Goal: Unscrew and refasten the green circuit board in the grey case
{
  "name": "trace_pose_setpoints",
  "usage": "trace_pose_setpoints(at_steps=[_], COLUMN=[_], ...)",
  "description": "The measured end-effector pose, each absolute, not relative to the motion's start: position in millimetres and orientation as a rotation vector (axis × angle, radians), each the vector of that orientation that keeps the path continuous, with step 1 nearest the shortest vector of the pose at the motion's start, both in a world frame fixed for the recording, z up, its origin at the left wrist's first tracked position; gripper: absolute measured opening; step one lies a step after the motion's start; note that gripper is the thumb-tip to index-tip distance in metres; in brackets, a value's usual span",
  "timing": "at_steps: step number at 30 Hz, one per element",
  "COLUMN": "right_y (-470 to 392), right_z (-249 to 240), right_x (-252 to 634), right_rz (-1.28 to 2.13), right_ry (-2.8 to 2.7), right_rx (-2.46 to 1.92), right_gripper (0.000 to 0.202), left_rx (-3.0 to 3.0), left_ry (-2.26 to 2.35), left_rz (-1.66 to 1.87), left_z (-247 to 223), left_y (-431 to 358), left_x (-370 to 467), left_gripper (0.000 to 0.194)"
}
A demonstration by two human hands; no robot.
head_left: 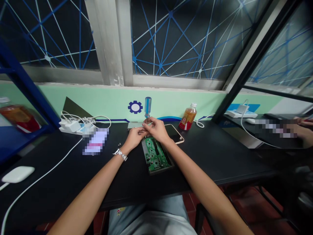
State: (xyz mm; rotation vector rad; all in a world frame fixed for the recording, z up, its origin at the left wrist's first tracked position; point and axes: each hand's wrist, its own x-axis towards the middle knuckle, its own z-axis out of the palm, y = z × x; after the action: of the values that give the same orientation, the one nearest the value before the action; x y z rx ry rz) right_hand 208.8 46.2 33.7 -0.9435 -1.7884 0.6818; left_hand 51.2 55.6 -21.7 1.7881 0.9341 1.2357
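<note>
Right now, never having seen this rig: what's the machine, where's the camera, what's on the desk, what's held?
No machine: these are a person's bare left hand and right hand. The one picture comes from a camera on that person's head, looking forward and down. The fingers meet at an upright blue-handled screwdriver; the exact grip is hidden. The black table bears a green circuit board, a phone, a drink bottle and a power strip.

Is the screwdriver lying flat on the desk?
No, the screwdriver is upright, handle on top, its lower end by the left hand and right hand.
</note>
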Motion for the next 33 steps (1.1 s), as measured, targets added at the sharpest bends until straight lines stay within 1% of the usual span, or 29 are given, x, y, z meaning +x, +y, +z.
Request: trace_pose_setpoints(at_steps=[3,11,17,21,25,29,33], right_y=[51,55,58,58,56,55,54], right_z=[33,24,24,23,16,9,5], right_x=[214,218,223,232,237,234,229], right_rz=[0.638,0.825,0.868,0.943,1.039,1.065,1.078], right_ry=[-1.751,-1.841,-1.547,-1.318,-1.146,-1.071,-1.076], right_rx=[-0.945,-0.804,-0.715,-0.681,-0.691,-0.721,-0.724], right_gripper=[0.02,0.02,0.023,0.022,0.021,0.02,0.021], left_rx=[1.765,1.827,2.017,2.11,2.059,1.958,1.885], left_ry=[0.934,1.066,1.165,1.151,1.045,1.049,1.071], left_rz=[1.219,1.247,1.237,1.07,0.934,0.949,1.016], left_z=[-17,-6,0,2,-2,-9,-13], left_y=[50,43,44,38,27,20,19], left_x=[47,27,12,10,14,22,30], left_gripper=[0.029,0.03,0.028,0.026,0.026,0.034,0.03])
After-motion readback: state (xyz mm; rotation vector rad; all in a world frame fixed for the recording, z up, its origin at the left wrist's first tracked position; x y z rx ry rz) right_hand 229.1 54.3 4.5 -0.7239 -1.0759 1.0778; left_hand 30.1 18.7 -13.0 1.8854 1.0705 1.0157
